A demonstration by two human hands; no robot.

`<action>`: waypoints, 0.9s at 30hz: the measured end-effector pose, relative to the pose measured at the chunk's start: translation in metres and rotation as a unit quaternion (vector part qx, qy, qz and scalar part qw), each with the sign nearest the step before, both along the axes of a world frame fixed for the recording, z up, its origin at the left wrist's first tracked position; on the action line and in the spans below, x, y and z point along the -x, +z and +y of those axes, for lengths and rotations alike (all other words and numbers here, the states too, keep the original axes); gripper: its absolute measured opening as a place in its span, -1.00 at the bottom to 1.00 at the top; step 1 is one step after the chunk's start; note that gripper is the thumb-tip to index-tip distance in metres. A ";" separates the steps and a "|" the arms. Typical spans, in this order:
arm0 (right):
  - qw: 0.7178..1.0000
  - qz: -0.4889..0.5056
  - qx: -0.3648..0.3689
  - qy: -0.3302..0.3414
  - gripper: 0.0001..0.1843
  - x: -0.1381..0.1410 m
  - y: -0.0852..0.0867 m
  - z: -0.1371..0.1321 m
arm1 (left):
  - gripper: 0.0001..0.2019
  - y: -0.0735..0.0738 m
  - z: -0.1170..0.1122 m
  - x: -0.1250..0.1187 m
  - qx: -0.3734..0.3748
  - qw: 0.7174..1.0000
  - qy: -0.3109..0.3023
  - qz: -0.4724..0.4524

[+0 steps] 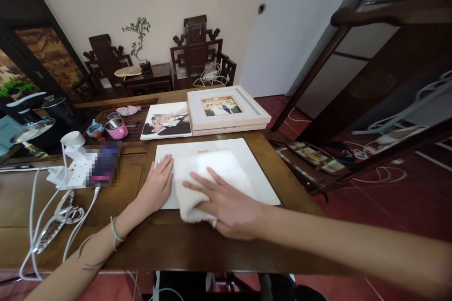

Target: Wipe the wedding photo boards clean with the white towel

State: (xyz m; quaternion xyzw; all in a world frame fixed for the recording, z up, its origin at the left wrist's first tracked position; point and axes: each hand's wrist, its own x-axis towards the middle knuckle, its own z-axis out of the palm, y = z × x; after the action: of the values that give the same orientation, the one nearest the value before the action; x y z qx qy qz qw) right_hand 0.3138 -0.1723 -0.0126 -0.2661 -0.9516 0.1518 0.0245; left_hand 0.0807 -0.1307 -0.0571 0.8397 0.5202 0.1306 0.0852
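A flat white panel (259,176) lies on the wooden table, with a small gold mark near its far side. My left hand (160,181) rests flat on the panel's left edge, fingers stretched out and holding nothing. Over the panel's middle is a fluffy white cloth (224,164), its near left corner bunched and hanging past the near edge. My right hand (228,207) presses on the cloth with spread fingers. The thumb side grips a fold of it, and a ring shows on one finger.
Behind the panel are a photo print (169,124) and a framed photo in a box (226,108). To the left lie a power strip (76,171) with white cables, a silver claw clip (60,221) and a pink cup (116,128). A wooden chair (342,33) stands at right.
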 end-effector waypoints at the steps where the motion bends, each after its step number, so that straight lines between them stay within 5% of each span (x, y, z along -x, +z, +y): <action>1: 1.000 -0.008 -0.011 -0.002 -0.47 0.000 0.000 0.011 | -0.52 0.000 0.000 0.000 0.002 1.000 0.000 0.001; 5: 0.996 -0.030 -0.081 -0.025 -0.49 0.006 -0.003 0.049 | -0.51 0.001 0.000 0.000 0.007 1.000 0.000 -0.001; 9: 0.993 -0.022 -0.096 -0.065 -0.54 0.014 -0.004 0.053 | -0.52 -0.001 0.000 0.000 -0.003 1.000 -0.006 -0.009; 20: 0.996 0.022 0.085 -0.031 -0.53 0.015 0.013 -0.047 | -0.52 0.002 -0.001 0.001 -0.007 1.000 -0.014 -0.007; 27: 0.995 0.026 0.002 -0.098 -0.49 0.011 0.005 0.016 | -0.54 -0.001 0.001 0.001 0.000 0.998 -0.003 -0.058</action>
State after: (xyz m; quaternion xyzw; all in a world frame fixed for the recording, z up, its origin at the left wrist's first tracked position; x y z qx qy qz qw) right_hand 0.3026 -0.1566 -0.0075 -0.3537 -0.9197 0.1579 0.0635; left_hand 0.0798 -0.1299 -0.0580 0.8324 0.5115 0.1789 0.1160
